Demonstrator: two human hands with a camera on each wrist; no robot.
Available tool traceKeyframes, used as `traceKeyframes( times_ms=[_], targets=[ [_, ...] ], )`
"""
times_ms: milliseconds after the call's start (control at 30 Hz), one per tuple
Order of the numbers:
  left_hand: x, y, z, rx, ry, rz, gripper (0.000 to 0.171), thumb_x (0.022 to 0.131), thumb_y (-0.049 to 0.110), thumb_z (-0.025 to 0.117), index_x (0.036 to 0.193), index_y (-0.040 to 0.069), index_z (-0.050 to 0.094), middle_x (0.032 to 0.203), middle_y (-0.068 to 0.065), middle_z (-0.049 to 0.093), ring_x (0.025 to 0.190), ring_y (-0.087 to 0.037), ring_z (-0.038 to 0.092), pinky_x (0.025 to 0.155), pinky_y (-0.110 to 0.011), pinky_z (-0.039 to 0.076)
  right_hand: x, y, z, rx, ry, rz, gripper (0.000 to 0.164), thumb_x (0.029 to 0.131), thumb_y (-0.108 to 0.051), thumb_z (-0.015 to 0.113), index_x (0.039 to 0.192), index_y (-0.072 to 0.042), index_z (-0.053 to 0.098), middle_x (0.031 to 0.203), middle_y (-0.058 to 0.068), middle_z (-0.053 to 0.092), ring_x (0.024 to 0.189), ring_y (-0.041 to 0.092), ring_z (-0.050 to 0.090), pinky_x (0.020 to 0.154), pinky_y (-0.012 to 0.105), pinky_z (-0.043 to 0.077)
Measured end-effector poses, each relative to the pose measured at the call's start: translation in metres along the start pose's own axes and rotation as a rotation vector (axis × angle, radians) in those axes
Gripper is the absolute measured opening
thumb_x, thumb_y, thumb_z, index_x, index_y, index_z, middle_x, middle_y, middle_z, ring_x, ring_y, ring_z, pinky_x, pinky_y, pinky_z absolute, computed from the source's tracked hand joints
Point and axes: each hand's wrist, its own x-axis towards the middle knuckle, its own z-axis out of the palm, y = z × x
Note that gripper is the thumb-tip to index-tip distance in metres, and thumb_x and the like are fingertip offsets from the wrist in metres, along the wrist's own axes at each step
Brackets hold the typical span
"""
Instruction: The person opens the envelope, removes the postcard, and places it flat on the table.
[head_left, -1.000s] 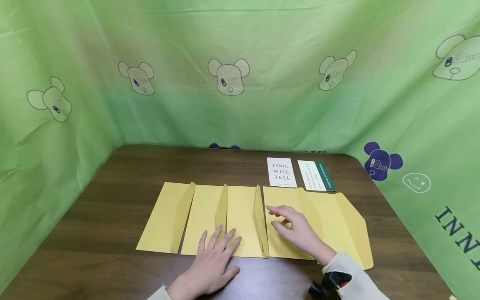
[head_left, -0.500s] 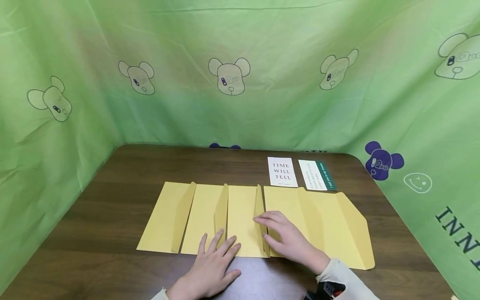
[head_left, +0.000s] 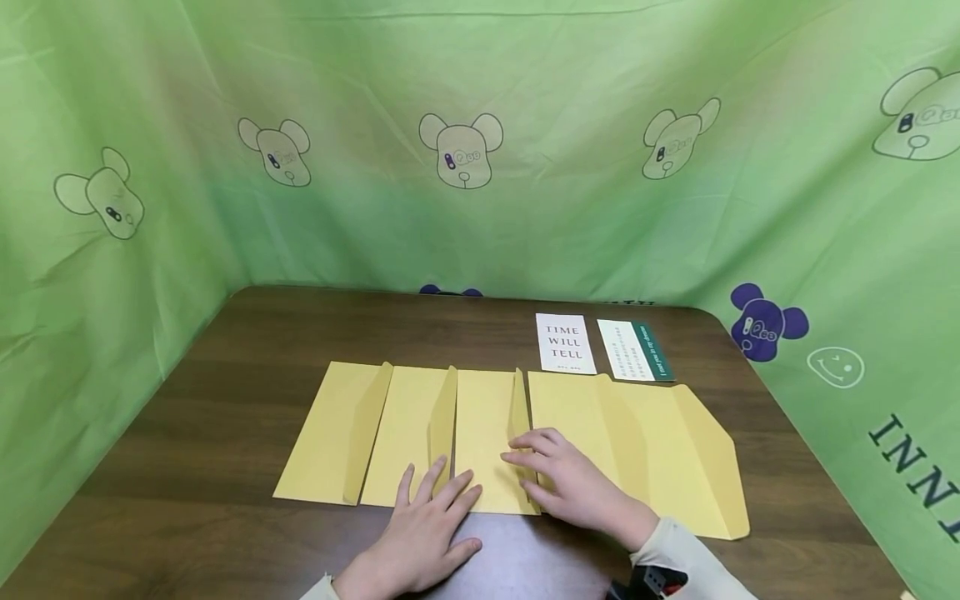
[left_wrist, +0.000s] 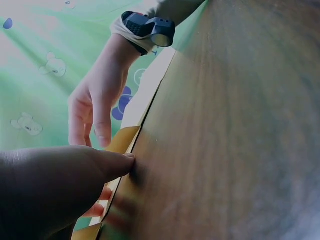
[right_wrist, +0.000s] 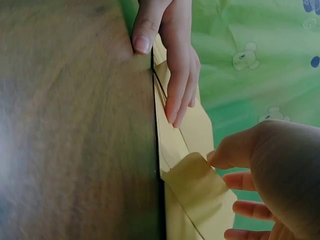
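Raised flap [head_left: 518, 404] in way — room above.

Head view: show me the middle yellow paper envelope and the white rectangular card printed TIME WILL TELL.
Middle yellow paper envelope [head_left: 483, 430]: head view, body left of flap.
White rectangular card [head_left: 566, 342]: head view, middle of lettering.

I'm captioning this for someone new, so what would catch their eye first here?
Probably the row of yellow envelopes across the table, the left hand spread at the row's near edge, the right hand at a raised flap. Then the green cloth with cartoon heads behind, and two printed cards beyond the row's right half.
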Motion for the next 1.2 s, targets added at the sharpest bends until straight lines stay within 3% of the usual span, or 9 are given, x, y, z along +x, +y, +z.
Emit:
traceKeyframes(
  times_ms=[267,500,867,1200],
  targets=[
    [0.000,0.000,0.001,-0.001,-0.003,0.000,0.058,0.097,0.052,0.053,0.144,0.019,0.053,0.152,0.001,0.045,0.145,-0.034,0.028,0.108,-0.067,0.023,-0.003,0.002,-0.009,-0.151,0.043,-0.065,0.035,0.077,-0.012,0.079,0.111,-0.008,0.073,0.110,0.007,0.067,0.115,0.031,0.059,0.090,0.047,0.050],
    [0.000,-0.001,0.002,-0.002,-0.003,0.000,0.058,0.097,0.052,0.053,0.145,0.020,0.052,0.152,0.001,0.044,0.145,-0.034,0.027,0.108,-0.067,0.022,-0.007,0.005,-0.017,-0.207,0.070,-0.108,0.038,0.075,-0.012,0.080,0.112,-0.007,0.073,0.103,0.003,0.068,0.114,0.031,0.061,0.085,0.046,0.051],
    [0.000,-0.001,0.002,-0.010,-0.006,0.001,0.058,0.097,0.053,0.053,0.145,0.020,0.052,0.152,0.001,0.044,0.145,-0.035,0.027,0.108,-0.067,0.022,-0.015,0.012,-0.022,-0.249,-0.024,-0.097,0.038,0.077,-0.011,0.078,0.115,-0.008,0.073,0.110,0.009,0.070,0.109,0.028,0.062,0.084,0.045,0.051],
    [0.000,-0.001,0.002,-0.003,0.004,0.004,0.058,0.097,0.052,0.053,0.144,0.020,0.053,0.152,0.001,0.045,0.144,-0.034,0.029,0.108,-0.067,0.023,-0.019,0.012,-0.020,-0.242,-0.062,-0.041,0.038,0.079,-0.009,0.076,0.117,-0.010,0.073,0.101,0.003,0.068,0.102,0.028,0.063,0.083,0.047,0.051]
  ],
)
